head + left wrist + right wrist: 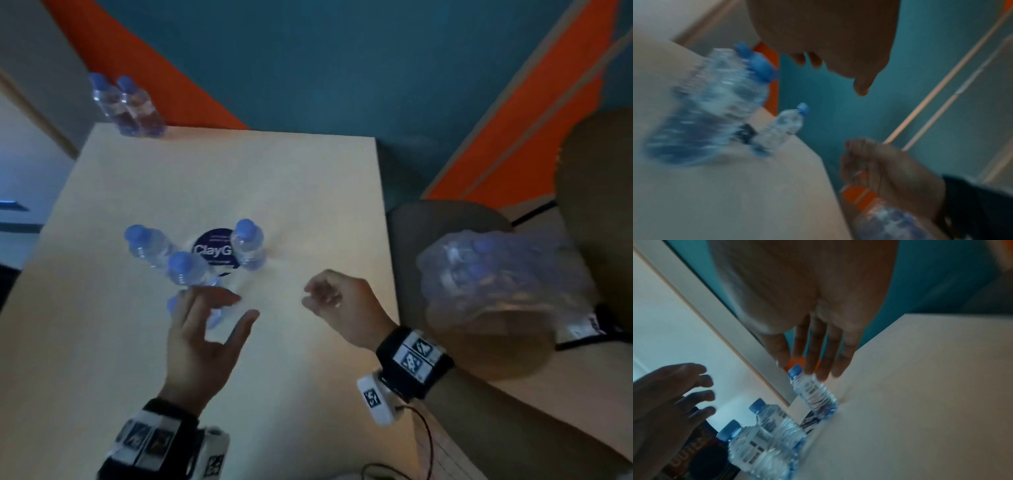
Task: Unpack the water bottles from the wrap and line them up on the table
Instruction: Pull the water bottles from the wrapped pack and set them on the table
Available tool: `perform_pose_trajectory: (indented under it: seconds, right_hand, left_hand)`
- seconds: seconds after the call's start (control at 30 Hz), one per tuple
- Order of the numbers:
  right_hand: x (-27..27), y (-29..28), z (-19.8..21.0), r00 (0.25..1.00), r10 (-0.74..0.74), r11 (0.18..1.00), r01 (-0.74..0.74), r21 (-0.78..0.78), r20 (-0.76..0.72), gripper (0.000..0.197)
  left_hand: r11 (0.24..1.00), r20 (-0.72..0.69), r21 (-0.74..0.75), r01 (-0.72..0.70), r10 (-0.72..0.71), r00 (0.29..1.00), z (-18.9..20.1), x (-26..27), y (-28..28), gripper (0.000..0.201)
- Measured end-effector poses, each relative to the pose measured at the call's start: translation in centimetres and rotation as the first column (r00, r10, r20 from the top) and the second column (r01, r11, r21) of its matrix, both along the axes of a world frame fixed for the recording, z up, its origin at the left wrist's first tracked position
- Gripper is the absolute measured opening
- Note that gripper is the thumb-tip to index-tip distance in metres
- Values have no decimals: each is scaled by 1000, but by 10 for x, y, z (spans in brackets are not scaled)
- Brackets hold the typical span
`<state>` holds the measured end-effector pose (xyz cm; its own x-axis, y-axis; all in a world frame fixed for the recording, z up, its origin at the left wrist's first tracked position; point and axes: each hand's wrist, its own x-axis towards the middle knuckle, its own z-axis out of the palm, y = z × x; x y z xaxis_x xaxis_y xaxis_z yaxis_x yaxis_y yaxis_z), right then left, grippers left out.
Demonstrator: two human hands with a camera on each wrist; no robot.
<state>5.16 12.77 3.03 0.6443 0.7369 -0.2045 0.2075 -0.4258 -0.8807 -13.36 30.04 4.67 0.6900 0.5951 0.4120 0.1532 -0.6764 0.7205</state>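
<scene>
**Fingers free above the bottles**

Fingers [219, 298] of the left hand [202, 339] are spread wide and hold nothing, hovering just over a bottle [212, 317] that is mostly hidden beneath them. Curled loosely inward, the right hand [337, 301] also holds nothing, above bare counter [239, 171]. Three small clear water bottles with blue caps stand in a loose cluster: one on the left [147, 245], one nearer the left hand [188, 269], one [248, 245] on the edge of a dark round sticker [214, 248]. Two more [128, 104] stand together at the far left corner. To the right, off the counter, the wrap [503, 274] sits crumpled with blue caps showing inside
</scene>
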Motion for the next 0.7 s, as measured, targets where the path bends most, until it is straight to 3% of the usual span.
perform_pose_trajectory:
  seconds: [0.03, 0.1, 0.23, 0.3, 0.37, 0.43, 0.5, 0.57, 0.6, 0.7]
  right_hand:
    - [4, -44, 2, 999, 29, 997, -30, -70, -24, 11]
    - [13, -124, -3, 997, 41, 973, -57, -224, -72, 8]
    - [42, -267, -13, 957, -282, 905, 242, -350, -67, 20]
    - [60, -305, -12, 919, -393, 865, 363, -347, -19, 43]
    - [84, -319, -8, 897, -430, 847, 440, -297, 103, 63]
    - [109, -318, -11, 885, -419, 852, 460, -250, 202, 83]
    - [129, -307, -29, 873, -411, 861, 466, -204, 261, 91]
    - [144, -292, -49, 859, -417, 849, 485, -211, 298, 82]
    - [151, -287, -56, 849, -425, 831, 503, -238, 313, 78]
    - [170, -285, -74, 870, -391, 827, 475, -301, 300, 69]
  left_hand:
    - [986, -9, -63, 156, -157, 988, 7, 16, -18, 23]
    - [891, -78, -186, 413, -433, 898, 16, 43, -50, 8]
    - [600, -176, -485, 636, -779, 601, -1, 99, -149, 14]
    - [470, -139, -587, 660, -861, 489, -19, 123, -209, 30]
    - [424, -154, -633, 648, -889, 431, -40, 148, -263, 68]
    - [492, -205, -625, 606, -853, 481, -62, 176, -307, 103]
    - [663, -251, -591, 459, -693, 676, -78, 199, -337, 111]
    - [804, -269, -539, 249, -445, 854, -86, 213, -352, 96]
    - [833, -272, -532, 154, -341, 900, -84, 220, -357, 84]
    - [795, -266, -607, 10, -215, 940, -77, 249, -359, 70]
